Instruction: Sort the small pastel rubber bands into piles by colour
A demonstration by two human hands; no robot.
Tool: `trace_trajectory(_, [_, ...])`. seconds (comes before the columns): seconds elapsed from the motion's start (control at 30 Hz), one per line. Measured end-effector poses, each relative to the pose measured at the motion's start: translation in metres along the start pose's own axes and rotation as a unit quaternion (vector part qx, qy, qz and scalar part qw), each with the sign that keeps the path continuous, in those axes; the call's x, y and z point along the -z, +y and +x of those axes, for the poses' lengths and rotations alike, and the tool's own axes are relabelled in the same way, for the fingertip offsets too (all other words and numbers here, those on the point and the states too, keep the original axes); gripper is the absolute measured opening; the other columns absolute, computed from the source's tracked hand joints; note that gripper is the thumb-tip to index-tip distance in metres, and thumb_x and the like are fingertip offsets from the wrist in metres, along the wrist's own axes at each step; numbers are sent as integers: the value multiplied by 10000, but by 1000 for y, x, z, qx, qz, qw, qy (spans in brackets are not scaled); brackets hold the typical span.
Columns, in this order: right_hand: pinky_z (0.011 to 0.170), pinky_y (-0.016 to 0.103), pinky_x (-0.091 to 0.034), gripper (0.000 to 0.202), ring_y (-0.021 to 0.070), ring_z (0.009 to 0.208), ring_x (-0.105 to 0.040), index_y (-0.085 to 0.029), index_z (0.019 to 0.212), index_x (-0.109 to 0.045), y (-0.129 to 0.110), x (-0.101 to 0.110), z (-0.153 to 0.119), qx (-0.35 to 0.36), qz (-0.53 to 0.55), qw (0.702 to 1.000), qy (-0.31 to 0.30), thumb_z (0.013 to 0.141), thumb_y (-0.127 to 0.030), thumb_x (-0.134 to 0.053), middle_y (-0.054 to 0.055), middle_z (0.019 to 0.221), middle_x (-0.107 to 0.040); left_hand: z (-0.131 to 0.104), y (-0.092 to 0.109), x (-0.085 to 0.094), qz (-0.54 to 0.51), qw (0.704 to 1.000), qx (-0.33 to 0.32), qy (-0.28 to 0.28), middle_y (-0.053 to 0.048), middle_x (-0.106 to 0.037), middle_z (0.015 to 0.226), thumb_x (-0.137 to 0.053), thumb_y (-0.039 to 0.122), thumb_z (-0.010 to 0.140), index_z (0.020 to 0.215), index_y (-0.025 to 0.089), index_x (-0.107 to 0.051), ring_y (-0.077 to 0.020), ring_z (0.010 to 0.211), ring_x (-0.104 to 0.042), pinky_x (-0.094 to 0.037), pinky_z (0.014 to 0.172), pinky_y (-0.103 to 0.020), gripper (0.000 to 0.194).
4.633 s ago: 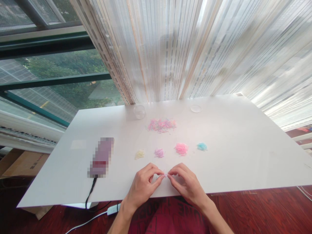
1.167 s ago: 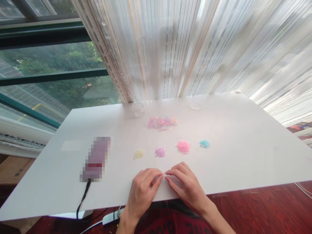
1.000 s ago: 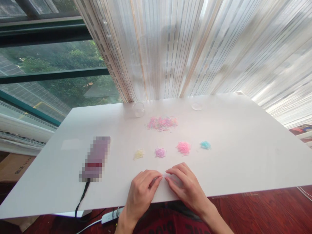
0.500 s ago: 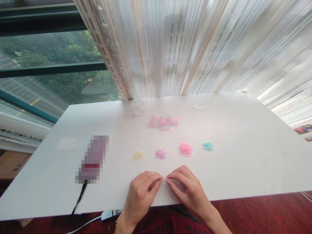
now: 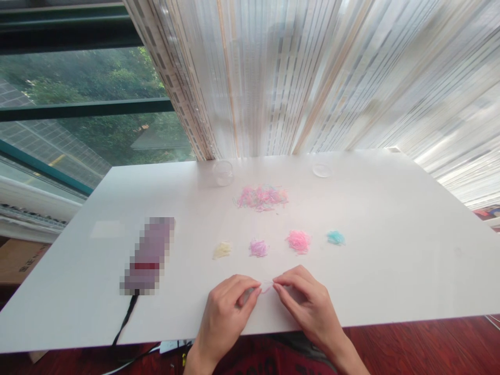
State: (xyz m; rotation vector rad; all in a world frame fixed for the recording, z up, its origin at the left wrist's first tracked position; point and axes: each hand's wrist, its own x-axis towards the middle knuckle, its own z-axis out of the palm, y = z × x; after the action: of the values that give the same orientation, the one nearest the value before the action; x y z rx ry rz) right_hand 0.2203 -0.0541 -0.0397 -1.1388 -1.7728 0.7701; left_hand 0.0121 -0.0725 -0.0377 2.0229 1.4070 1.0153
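My left hand (image 5: 230,304) and my right hand (image 5: 308,302) face each other near the table's front edge, each with thumb and fingertips pinched. Between the fingertips shows a thin pinkish strand (image 5: 266,290), with a paler bit beside it; both are too small to make out fully. Beyond my hands lie small piles of similar thin pieces: a yellow pile (image 5: 222,250), a purple pile (image 5: 258,248), a pink pile (image 5: 298,241) and a teal pile (image 5: 336,237). Farther back spreads a larger mixed-colour pile (image 5: 261,197).
A clear round container (image 5: 223,174) and a clear lid (image 5: 322,170) stand at the back of the white table (image 5: 390,250). On the left is a pixelated purple object (image 5: 150,252) with a black strap (image 5: 127,317). A striped curtain (image 5: 273,78) hangs behind.
My right hand has shifted slightly right, away from the left. The gap between the fingertips is wider, and more of the pinkish strand shows in it.
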Motion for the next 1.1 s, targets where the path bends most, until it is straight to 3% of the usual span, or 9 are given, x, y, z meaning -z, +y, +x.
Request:
trace_trajectory(0.17, [692,280,-588,91,178,763,-682,-236,970,-748,0,2,1,1,1,1000,10,980,-187,-673,36,844,-723,0,1,1,-3,1000,-1,2,-57,-744,1018,-625,252,1025,1014,218,-739,-105,571,-566,-535,603,-241,120])
trace_trajectory(0.37, [687,292,-601,126,188,778,-697,-243,1005,-765,-1,0,-1,18,-6,1000,-17,1006,-215,-642,47,850,-707,1,2,3,-24,999,-15,13,-53,-755,962,-652,267,1019,1145,229,-731,-117,571,-572,-581,650,-260,153])
trace_trajectory(0.57, [694,278,-604,152,181,785,-699,-254,1013,-782,1,0,-2,16,5,999,-27,1000,-193,-644,45,863,-696,6,2,2,-48,998,-28,4,-56,-777,883,-630,217,1025,982,215,-755,-145,639,-673,-571,608,-244,133])
trace_trajectory(0.9, [709,280,-592,136,183,791,-702,-236,975,-760,-1,1,0,10,15,1000,-11,1005,-204,-631,47,860,-705,10,-1,4,-14,1000,-26,-9,-27,-765,830,-624,227,1022,930,213,-730,-144,647,-683,-567,610,-232,141])
trace_trajectory(1.1, [673,277,-567,152,178,743,-671,-226,913,-730,-5,6,3,-16,24,1000,-4,1012,-234,-615,38,818,-704,29,1,12,39,995,24,89,-20,-788,825,-649,302,1001,922,211,-771,-121,544,-614,-564,593,-230,171])
